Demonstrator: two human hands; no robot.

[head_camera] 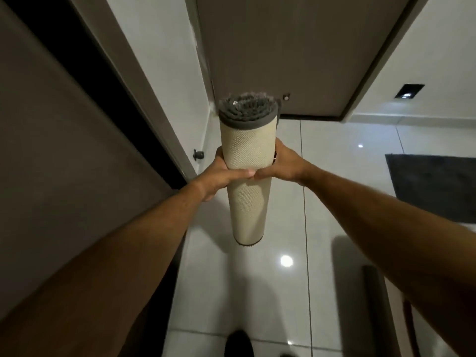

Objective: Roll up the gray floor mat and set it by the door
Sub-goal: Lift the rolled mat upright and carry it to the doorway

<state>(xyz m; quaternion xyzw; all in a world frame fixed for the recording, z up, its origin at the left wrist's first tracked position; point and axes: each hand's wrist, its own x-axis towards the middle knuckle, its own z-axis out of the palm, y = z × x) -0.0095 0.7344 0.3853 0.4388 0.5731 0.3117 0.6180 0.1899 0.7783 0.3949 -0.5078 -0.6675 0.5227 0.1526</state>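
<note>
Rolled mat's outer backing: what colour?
Cream, with a fine woven texture; head view shows the rolled mat best.

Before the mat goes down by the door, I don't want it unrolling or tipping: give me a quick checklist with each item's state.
1. Mat fully rolled: ok.
2. Both hands gripping: ok, left hand and right hand wrap the roll.
3. Roll upright: ok.
4. Roll clear of the floor: ok, it hangs above the tiles.
5. Door reached: ok, straight ahead.
6. Corner spot by the door free: cannot tell, the roll hides it.
</note>
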